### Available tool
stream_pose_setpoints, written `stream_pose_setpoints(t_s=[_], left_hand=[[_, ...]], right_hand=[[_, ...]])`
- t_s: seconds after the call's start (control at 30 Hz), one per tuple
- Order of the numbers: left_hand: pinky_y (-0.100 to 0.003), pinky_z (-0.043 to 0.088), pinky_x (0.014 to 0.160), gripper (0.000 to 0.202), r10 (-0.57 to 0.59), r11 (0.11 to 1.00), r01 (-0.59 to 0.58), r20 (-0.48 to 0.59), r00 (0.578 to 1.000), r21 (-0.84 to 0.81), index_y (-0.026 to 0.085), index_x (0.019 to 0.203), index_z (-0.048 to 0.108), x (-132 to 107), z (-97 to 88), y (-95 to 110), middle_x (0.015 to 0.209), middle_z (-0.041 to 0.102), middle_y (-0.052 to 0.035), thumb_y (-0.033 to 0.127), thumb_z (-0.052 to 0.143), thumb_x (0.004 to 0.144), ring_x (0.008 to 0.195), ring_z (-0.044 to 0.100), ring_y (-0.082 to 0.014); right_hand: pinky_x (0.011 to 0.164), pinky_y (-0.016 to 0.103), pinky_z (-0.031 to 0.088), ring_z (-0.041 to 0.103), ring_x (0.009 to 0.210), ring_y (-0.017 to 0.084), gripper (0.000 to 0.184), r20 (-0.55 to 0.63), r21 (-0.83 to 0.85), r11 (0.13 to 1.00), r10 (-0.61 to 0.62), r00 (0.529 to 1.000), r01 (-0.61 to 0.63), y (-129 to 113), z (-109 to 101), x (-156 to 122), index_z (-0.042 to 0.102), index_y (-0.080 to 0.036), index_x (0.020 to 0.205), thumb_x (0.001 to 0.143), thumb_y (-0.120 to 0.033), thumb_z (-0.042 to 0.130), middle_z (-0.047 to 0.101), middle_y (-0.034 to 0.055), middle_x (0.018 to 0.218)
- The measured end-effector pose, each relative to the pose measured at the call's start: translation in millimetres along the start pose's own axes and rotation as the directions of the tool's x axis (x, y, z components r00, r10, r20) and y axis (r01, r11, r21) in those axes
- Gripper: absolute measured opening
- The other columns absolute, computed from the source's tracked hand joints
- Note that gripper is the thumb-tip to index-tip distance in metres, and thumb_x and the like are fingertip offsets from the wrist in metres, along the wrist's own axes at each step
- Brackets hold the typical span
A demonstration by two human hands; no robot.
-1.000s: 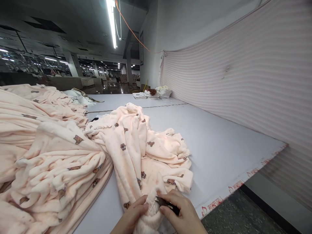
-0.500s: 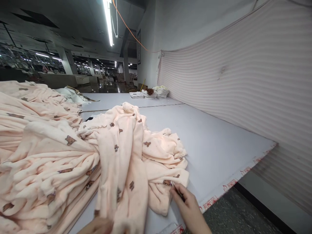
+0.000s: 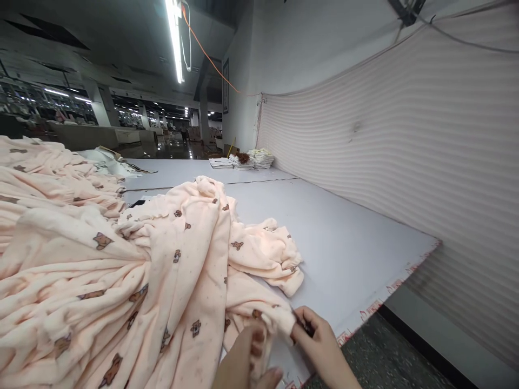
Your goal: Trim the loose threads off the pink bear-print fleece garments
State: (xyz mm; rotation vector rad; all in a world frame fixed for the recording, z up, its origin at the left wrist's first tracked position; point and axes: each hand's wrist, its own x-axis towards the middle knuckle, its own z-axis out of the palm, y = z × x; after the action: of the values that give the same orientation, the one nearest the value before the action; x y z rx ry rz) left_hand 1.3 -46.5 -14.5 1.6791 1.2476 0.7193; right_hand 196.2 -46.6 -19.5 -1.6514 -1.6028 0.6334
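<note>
A pale peach plush garment (image 3: 203, 270) printed with small brown bears lies in loose folds over the table. Its narrow end, like a sleeve, reaches the table's front edge. My left hand (image 3: 243, 354) is curled around the fabric near that end, its fingers partly blurred. Close on its right, my right hand (image 3: 318, 340) has its fingertips at the end of the sleeve-like part. A small dark tool, mostly hidden, sits in the right hand's closed fingers; its kind cannot be made out.
More of the same plush fabric (image 3: 48, 183) is heaped on the left. The pale table (image 3: 336, 232) has taped front edges. Stacked white pieces (image 3: 261, 158) lie at the far end, and white cloth (image 3: 107, 161) at back left. A striped sheet (image 3: 385, 135) hangs along the right.
My left hand has moved right and up, to the garment's end beside my right hand. The sleeve-like end has been lifted and bunched. The view has shifted slightly right.
</note>
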Motion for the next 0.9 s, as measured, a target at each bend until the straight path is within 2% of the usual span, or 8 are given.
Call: stream_pose_setpoints(t_s=[0.13, 0.2, 0.3, 0.47, 0.57, 0.8, 0.87, 0.9], left_hand=[[-0.032, 0.045, 0.075, 0.026, 0.133, 0.981, -0.154, -0.169, 0.977, -0.116, 0.018, 0.097, 0.051, 16.8, 31.0, 10.7, 0.09, 0.063, -0.0076, 0.02, 0.055, 0.072, 0.081, 0.058, -0.0224], [-0.034, 0.044, 0.08, 0.025, 0.225, 0.964, -0.252, -0.244, 0.943, -0.085, 0.019, 0.094, 0.052, 17.8, 31.8, 8.8, 0.093, 0.063, -0.0081, 0.013, 0.05, 0.07, 0.089, 0.059, -0.0239], [-0.036, 0.042, 0.09, 0.034, 0.348, 0.932, -0.36, -0.363, 0.864, 0.036, 0.019, 0.099, 0.052, 14.7, 28.1, 2.2, 0.102, 0.062, -0.0097, 0.008, 0.047, 0.067, 0.101, 0.057, -0.0259], [-0.035, 0.041, 0.093, 0.041, 0.491, 0.871, -0.463, -0.349, 0.798, 0.167, 0.019, 0.106, 0.052, 11.9, 28.7, -9.1, 0.104, 0.061, -0.0099, 0.004, 0.046, 0.068, 0.108, 0.055, -0.025], [-0.036, 0.037, 0.098, 0.045, 0.523, 0.852, -0.475, -0.368, 0.769, 0.219, 0.017, 0.111, 0.052, 11.6, 32.0, -15.0, 0.113, 0.058, -0.012, 0.002, 0.044, 0.069, 0.115, 0.051, -0.0247], [-0.038, 0.036, 0.1, 0.042, 0.48, 0.869, -0.476, -0.468, 0.742, 0.138, 0.018, 0.112, 0.056, 9.7, 24.9, -14.2, 0.118, 0.053, -0.0126, 0.006, 0.048, 0.073, 0.114, 0.05, -0.026], [-0.038, 0.038, 0.098, 0.035, 0.44, 0.888, -0.454, -0.42, 0.794, 0.072, 0.019, 0.107, 0.062, 10.5, 15.4, -6.4, 0.113, 0.055, -0.0115, 0.012, 0.051, 0.075, 0.11, 0.052, -0.0263], [-0.037, 0.04, 0.094, 0.029, 0.391, 0.91, -0.414, -0.348, 0.852, 0.009, 0.02, 0.102, 0.066, 11.4, 9.8, -1.8, 0.106, 0.057, -0.0106, 0.017, 0.052, 0.077, 0.105, 0.053, -0.0261]], right_hand=[[0.062, 0.022, 0.044, 0.056, 0.066, 0.016, 0.014, -0.009, 0.047, 0.999, -0.019, 1.0, 0.02, -10.2, -1.3, -22.2, 0.057, -0.02, 0.074, 0.082, -0.031, 0.054, 0.059, -0.0016, 0.069], [0.066, 0.023, 0.046, 0.06, 0.073, 0.017, 0.013, -0.043, -0.023, 0.998, -0.065, 0.997, 0.064, -10.4, -7.3, -29.1, 0.062, -0.022, 0.089, 0.082, -0.032, 0.057, 0.063, 0.0008, 0.081], [0.064, 0.023, 0.049, 0.064, 0.079, 0.018, 0.029, -0.033, -0.184, 0.97, -0.168, 0.985, 0.16, -14.0, -17.2, -35.1, 0.057, -0.026, 0.116, 0.088, -0.033, 0.051, 0.063, 0.0043, 0.096], [0.056, 0.021, 0.049, 0.065, 0.077, 0.019, 0.032, 0.143, -0.437, 0.857, -0.233, 0.962, 0.273, -35.2, -24.4, -34.6, 0.057, -0.027, 0.122, 0.09, -0.026, 0.05, 0.065, 0.0041, 0.095], [0.056, 0.021, 0.049, 0.066, 0.075, 0.018, 0.029, 0.145, -0.468, 0.837, -0.242, 0.959, 0.282, -43.1, -25.7, -30.4, 0.06, -0.028, 0.117, 0.091, -0.025, 0.048, 0.066, 0.0027, 0.093], [0.057, 0.02, 0.052, 0.068, 0.073, 0.017, 0.032, -0.034, -0.334, 0.926, -0.198, 0.98, 0.176, -24.0, -5.0, -35.4, 0.058, -0.028, 0.112, 0.081, -0.031, 0.061, 0.066, 0.0006, 0.088], [0.057, 0.021, 0.052, 0.068, 0.071, 0.017, 0.024, -0.117, -0.293, 0.941, -0.209, 0.971, 0.168, -17.3, 7.5, -35.2, 0.058, -0.028, 0.104, 0.082, -0.023, 0.054, 0.066, 0.0006, 0.085], [0.058, 0.022, 0.051, 0.068, 0.072, 0.017, 0.022, -0.183, -0.275, 0.948, -0.215, 0.959, 0.16, -15.4, 12.8, -33.3, 0.057, -0.027, 0.102, 0.082, -0.02, 0.049, 0.066, 0.0014, 0.086]])
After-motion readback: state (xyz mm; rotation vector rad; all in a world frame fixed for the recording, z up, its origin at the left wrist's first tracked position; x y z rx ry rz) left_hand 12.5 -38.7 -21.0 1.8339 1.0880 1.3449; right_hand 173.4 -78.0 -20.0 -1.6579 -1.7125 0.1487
